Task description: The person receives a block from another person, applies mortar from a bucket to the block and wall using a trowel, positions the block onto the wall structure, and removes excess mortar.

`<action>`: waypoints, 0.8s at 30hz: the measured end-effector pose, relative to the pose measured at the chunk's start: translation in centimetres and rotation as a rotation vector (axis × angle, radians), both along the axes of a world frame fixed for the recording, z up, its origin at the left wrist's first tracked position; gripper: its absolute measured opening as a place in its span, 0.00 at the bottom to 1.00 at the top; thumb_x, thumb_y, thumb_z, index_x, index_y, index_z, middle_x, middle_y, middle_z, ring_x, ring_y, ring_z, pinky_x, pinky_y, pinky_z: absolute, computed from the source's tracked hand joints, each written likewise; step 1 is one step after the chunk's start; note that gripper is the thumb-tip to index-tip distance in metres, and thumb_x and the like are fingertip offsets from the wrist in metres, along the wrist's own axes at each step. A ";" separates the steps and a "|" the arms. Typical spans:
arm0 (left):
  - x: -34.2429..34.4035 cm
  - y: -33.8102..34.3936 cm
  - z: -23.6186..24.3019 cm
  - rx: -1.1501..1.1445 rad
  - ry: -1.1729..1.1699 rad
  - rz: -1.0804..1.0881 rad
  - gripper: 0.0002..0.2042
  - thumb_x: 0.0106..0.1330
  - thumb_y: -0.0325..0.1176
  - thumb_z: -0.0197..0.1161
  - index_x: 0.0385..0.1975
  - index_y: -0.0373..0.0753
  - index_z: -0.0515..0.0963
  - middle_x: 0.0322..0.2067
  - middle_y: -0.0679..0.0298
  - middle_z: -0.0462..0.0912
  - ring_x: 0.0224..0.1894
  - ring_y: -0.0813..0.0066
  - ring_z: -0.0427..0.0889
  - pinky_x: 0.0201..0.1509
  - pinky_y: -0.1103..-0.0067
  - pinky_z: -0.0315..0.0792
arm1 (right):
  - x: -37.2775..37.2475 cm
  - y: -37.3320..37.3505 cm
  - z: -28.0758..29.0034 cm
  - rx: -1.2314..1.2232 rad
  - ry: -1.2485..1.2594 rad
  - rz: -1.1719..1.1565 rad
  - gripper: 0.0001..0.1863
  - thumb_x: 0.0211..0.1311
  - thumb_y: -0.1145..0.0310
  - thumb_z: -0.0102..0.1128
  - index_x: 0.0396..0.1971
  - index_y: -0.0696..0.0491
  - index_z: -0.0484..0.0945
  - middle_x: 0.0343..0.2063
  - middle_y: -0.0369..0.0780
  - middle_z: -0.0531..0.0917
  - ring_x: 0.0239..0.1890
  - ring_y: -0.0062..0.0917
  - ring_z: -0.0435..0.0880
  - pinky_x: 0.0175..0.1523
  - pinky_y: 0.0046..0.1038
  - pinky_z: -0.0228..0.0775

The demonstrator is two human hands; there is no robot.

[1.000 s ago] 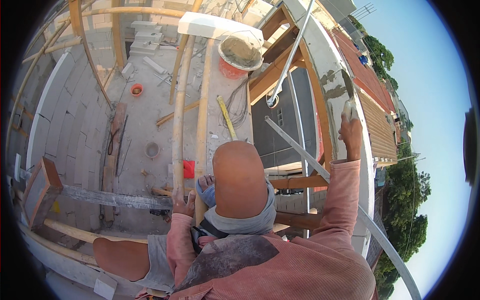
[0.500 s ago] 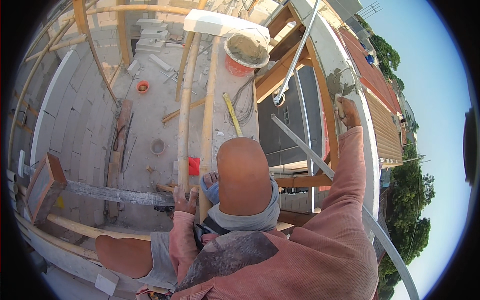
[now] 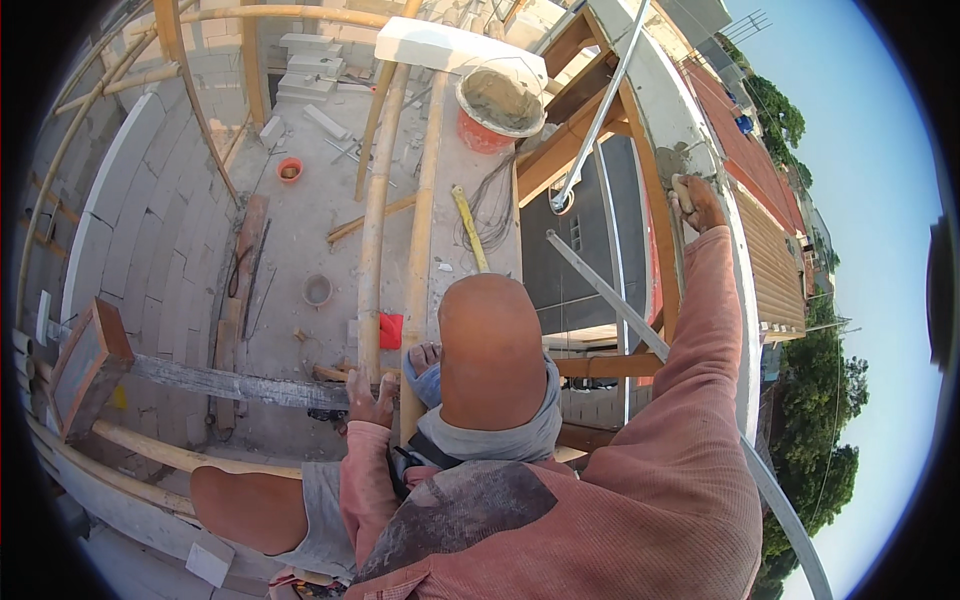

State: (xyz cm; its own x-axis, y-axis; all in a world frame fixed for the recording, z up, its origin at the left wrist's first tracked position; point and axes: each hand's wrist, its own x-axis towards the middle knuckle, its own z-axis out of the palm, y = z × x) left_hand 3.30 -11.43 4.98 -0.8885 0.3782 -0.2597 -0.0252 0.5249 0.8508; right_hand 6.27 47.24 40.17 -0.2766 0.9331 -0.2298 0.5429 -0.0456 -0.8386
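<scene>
My right hand (image 3: 703,203), at the end of an outstretched arm, is closed around the pale handle of what looks like a trowel (image 3: 682,195). It is on the wall top (image 3: 738,290), just below a patch of wet grey mortar (image 3: 672,160); the tool's blade is hidden. My left hand (image 3: 371,402) grips a bamboo pole (image 3: 372,250) low in front of me, with thumb and fingers on either side of it. Between my arms is my bent knee; a yellow-handled tool (image 3: 467,225) lies beyond it, its head hidden.
A red bucket of mortar (image 3: 485,138) stands ahead, beside a long white block (image 3: 450,47). A metal bar (image 3: 605,290) slants below my right arm. Past the wall are a drop, roofs and trees. Small buckets (image 3: 317,291) and planks (image 3: 245,265) lie on the floor below at left.
The view has shifted slightly, so the surroundings sit a little further right. My right hand stays on the wall top beside the mortar, its wrist slightly turned. My left hand keeps its place.
</scene>
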 end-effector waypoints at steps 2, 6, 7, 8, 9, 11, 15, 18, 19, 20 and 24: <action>0.1 -0.1 0.1 -0.005 -0.004 0.007 0.36 0.68 0.51 0.60 0.65 0.25 0.64 0.63 0.31 0.63 0.68 0.35 0.59 0.72 0.58 0.56 | 0.2 -1.1 0.2 0.015 0.000 0.005 0.09 0.71 0.65 0.49 0.39 0.56 0.72 0.25 0.36 0.76 0.22 0.18 0.78 0.21 0.17 0.76; 0.2 -0.1 0.1 0.024 0.015 -0.003 0.35 0.69 0.50 0.60 0.65 0.25 0.64 0.63 0.31 0.64 0.68 0.37 0.60 0.72 0.59 0.56 | 2.5 -4.6 0.5 0.056 -0.042 0.034 0.09 0.71 0.65 0.50 0.39 0.56 0.72 0.25 0.37 0.77 0.22 0.19 0.78 0.22 0.18 0.77; 0.1 0.1 0.2 0.046 0.010 0.000 0.35 0.69 0.49 0.60 0.65 0.25 0.64 0.62 0.32 0.64 0.68 0.37 0.61 0.72 0.59 0.56 | 3.5 -5.2 0.3 0.064 -0.063 0.053 0.11 0.70 0.65 0.51 0.41 0.58 0.72 0.25 0.37 0.76 0.22 0.20 0.77 0.23 0.20 0.77; 0.1 0.1 0.2 0.051 0.011 0.002 0.35 0.69 0.49 0.60 0.65 0.25 0.64 0.62 0.32 0.64 0.68 0.37 0.61 0.72 0.59 0.56 | 4.4 -6.0 0.0 0.069 -0.062 0.055 0.11 0.70 0.65 0.51 0.41 0.58 0.72 0.25 0.37 0.76 0.22 0.20 0.77 0.23 0.20 0.77; 0.1 0.2 0.1 0.073 0.017 0.008 0.35 0.69 0.50 0.60 0.65 0.27 0.64 0.63 0.33 0.65 0.68 0.39 0.61 0.72 0.59 0.56 | 5.4 -7.0 -0.1 0.082 -0.057 0.045 0.12 0.70 0.64 0.50 0.42 0.58 0.72 0.25 0.38 0.76 0.22 0.21 0.77 0.22 0.21 0.77; 0.2 0.3 0.5 0.096 0.022 0.020 0.35 0.69 0.51 0.60 0.66 0.28 0.64 0.64 0.35 0.65 0.69 0.40 0.61 0.73 0.59 0.55 | 6.9 -8.8 -0.3 0.095 -0.052 0.041 0.13 0.70 0.64 0.50 0.42 0.59 0.73 0.25 0.38 0.76 0.22 0.22 0.77 0.22 0.22 0.76; 0.2 0.0 1.9 0.143 -0.001 0.032 0.35 0.69 0.51 0.60 0.65 0.27 0.64 0.64 0.34 0.64 0.69 0.40 0.61 0.73 0.60 0.56 | 9.9 -11.5 0.0 0.169 -0.063 0.049 0.17 0.70 0.60 0.50 0.40 0.62 0.74 0.24 0.40 0.75 0.20 0.24 0.77 0.20 0.23 0.72; 0.3 0.3 2.0 0.157 0.013 0.020 0.35 0.69 0.51 0.60 0.65 0.27 0.64 0.64 0.34 0.64 0.68 0.40 0.62 0.72 0.60 0.56 | 10.7 -14.2 1.3 0.270 -0.153 0.014 0.17 0.69 0.60 0.52 0.42 0.61 0.75 0.25 0.38 0.75 0.20 0.23 0.76 0.20 0.24 0.72; 0.3 0.6 1.9 0.163 0.019 0.013 0.35 0.69 0.50 0.60 0.65 0.26 0.64 0.63 0.34 0.65 0.68 0.40 0.62 0.72 0.61 0.56 | 10.6 -15.1 1.7 0.316 -0.215 -0.038 0.16 0.68 0.61 0.53 0.44 0.59 0.75 0.25 0.37 0.75 0.21 0.22 0.77 0.21 0.24 0.73; 0.4 0.7 1.9 0.163 0.020 0.016 0.35 0.69 0.50 0.60 0.65 0.26 0.64 0.63 0.34 0.65 0.68 0.40 0.62 0.72 0.61 0.56 | 10.3 -15.7 1.9 0.316 -0.214 -0.035 0.16 0.68 0.61 0.53 0.44 0.59 0.75 0.25 0.37 0.75 0.21 0.22 0.77 0.21 0.24 0.73; 0.8 0.6 1.3 0.124 0.036 -0.009 0.35 0.68 0.48 0.61 0.65 0.25 0.63 0.63 0.34 0.64 0.67 0.39 0.63 0.72 0.60 0.57 | 6.6 -18.0 2.0 0.445 -0.181 0.083 0.21 0.67 0.60 0.55 0.54 0.59 0.75 0.24 0.37 0.76 0.19 0.20 0.74 0.20 0.24 0.66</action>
State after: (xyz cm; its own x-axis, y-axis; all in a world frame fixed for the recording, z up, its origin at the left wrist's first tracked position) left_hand 4.14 -10.86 6.25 -0.8931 0.4132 -0.1781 0.0107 0.4153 0.9096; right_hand 12.88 29.20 42.18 -0.3471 0.9280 0.1355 0.6681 0.3461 -0.6587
